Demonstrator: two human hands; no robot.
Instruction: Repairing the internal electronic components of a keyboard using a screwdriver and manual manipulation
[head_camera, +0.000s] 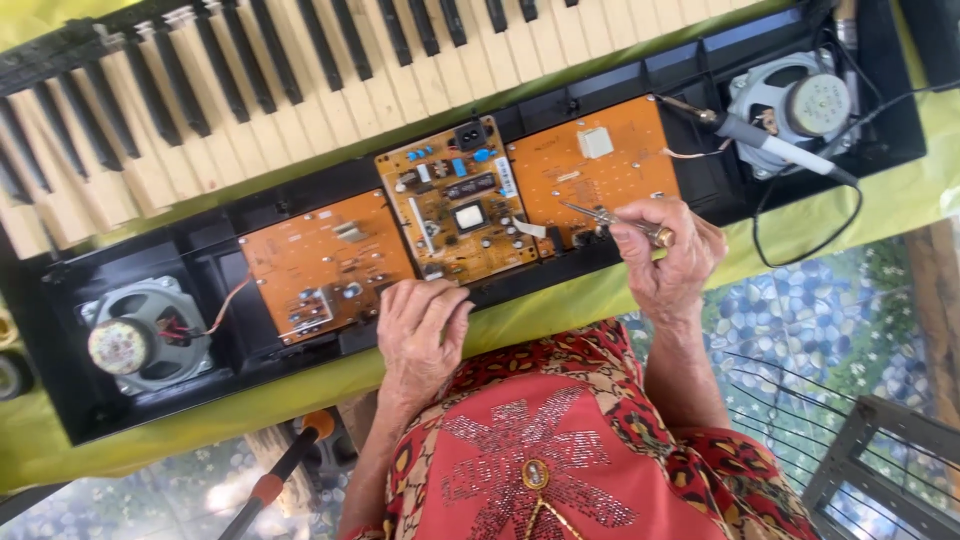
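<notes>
The right hand is pinched around a slim metal tool, thumb and fingers closed on its brass-coloured handle end, with the thin shaft running out to the left. The tip sits over the lower left corner of the right-hand orange circuit board, close to where that board meets the middle one; whether it touches the board I cannot tell.

The left hand holds nothing. It lies palm down, fingers loosely curled, on the front edge of the black keyboard casing, just below the middle circuit board and beside the left orange board.

The middle board is the busiest: tan, crowded with small parts, a white square chip, blue pieces and a black socket at its top edge. The two orange boards on either side are flatter and barer; the right one carries a small pale square block near its top.

The opened casing serves as a long tray. It holds the three boards in a row, a round grey speaker at the left end and another speaker at the right. A soldering iron lies slantwise across the right end, its tip toward the right orange board, its black cord looping down over the yellow-green cloth. Behind the casing runs the row of piano keys.
</notes>
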